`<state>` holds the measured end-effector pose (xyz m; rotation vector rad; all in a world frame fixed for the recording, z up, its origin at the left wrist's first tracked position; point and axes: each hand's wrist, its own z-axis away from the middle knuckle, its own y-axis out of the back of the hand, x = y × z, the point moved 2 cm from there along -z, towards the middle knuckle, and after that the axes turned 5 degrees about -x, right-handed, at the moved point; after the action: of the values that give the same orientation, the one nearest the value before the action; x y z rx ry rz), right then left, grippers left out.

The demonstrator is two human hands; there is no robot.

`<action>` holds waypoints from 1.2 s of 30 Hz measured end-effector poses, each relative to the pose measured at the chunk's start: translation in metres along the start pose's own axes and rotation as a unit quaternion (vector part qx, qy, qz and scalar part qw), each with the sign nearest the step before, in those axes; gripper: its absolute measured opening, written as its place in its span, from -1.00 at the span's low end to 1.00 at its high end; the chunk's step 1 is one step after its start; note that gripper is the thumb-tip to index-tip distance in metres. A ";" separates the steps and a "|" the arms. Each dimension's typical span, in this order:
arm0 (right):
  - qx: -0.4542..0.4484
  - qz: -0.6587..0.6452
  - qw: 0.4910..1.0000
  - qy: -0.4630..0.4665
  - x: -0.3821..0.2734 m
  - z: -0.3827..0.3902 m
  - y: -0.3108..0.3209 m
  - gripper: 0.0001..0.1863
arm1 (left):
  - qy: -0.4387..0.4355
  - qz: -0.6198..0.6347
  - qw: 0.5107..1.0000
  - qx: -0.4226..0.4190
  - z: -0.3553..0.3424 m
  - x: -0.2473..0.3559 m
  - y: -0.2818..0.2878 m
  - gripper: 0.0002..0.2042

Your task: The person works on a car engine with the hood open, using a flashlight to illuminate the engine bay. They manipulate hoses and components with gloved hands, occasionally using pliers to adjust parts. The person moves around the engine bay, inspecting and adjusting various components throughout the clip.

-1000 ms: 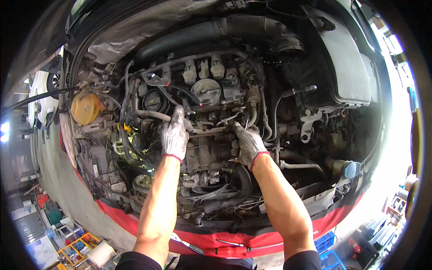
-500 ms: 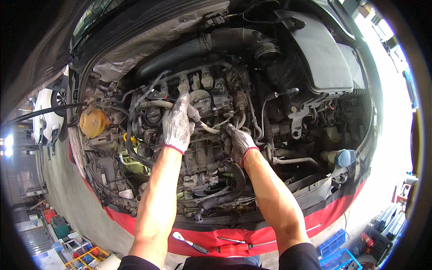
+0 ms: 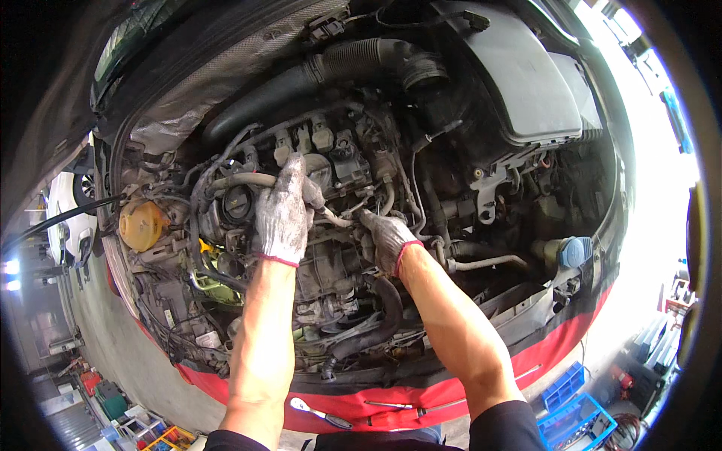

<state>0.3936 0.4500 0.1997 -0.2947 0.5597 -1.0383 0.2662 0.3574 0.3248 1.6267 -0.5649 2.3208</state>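
My left hand (image 3: pixel 283 214), in a dirty white work glove with a red cuff edge, is closed around a grey rubber hose (image 3: pixel 244 180) over the engine. The hose comes from the left, passes under the fingers and shows again as a lighter stretch toward the right. My right hand (image 3: pixel 387 239), gloved alike, is closed at that hose's right end, next to thin metal pipework. Its fingertips are partly hidden, so whether it also grips a clamp or tool I cannot tell. Just left of my left hand sits a round black cap (image 3: pixel 238 201) on the engine.
A yellowish coolant tank (image 3: pixel 143 225) sits at the left, a blue-capped reservoir (image 3: pixel 574 252) at the right. Back right is a large grey box cover (image 3: pixel 526 83). On the red-and-black fender cover lie a ratchet (image 3: pixel 320 413) and a red-handled screwdriver (image 3: pixel 395 418). Blue crates (image 3: pixel 577 422) stand lower right.
The whole view has shifted, so the engine bay appears farther left. Both hands keep nearly the same places on the hose, with only slight movement.
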 end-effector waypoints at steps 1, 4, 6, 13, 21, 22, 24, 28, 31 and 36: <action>-0.004 0.002 1.000 0.006 0.001 0.000 0.000 -0.78 | 0.003 -0.009 1.000 -0.010 0.000 -0.001 0.001 -0.52; 0.006 0.002 1.000 0.009 -0.003 -0.001 -0.001 -0.77 | -0.004 -0.002 1.000 -0.025 0.006 0.007 -0.011 -0.54; 0.021 0.000 1.000 0.005 -0.005 -0.001 -0.001 -0.76 | 0.006 -0.007 0.999 -0.033 0.007 0.009 -0.014 -0.55; 0.013 -0.053 0.999 0.003 0.003 0.013 -0.016 -0.73 | 0.006 -0.135 0.990 -0.029 -0.014 -0.009 0.014 -0.62; 0.072 0.024 0.995 0.058 0.010 -0.006 -0.001 -0.63 | 0.151 -0.121 0.979 0.069 -0.003 -0.089 0.012 -0.39; 0.049 -0.017 0.998 0.042 0.013 -0.010 0.001 -0.64 | 0.171 -0.155 0.971 0.057 -0.002 -0.090 0.011 -0.39; -0.004 -0.098 0.995 0.010 0.010 -0.007 -0.012 -0.65 | 0.086 -0.346 0.932 0.069 -0.017 -0.096 0.011 -0.37; 0.014 -0.005 1.000 0.024 0.002 -0.002 -0.002 -0.70 | -0.069 -0.490 0.869 -0.032 -0.016 -0.088 -0.004 -0.42; 0.014 0.035 0.999 0.003 -0.003 0.010 -0.004 -0.67 | -0.070 -0.489 0.867 -0.062 -0.015 -0.088 -0.002 -0.43; 0.016 0.014 0.999 0.047 -0.007 0.010 -0.010 -0.62 | -0.105 -0.294 0.945 -0.098 -0.022 -0.061 -0.025 -0.45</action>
<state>0.3889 0.4511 0.2149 -0.2102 0.6303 -1.0361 0.2788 0.3911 0.2655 1.6690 -0.2818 1.6254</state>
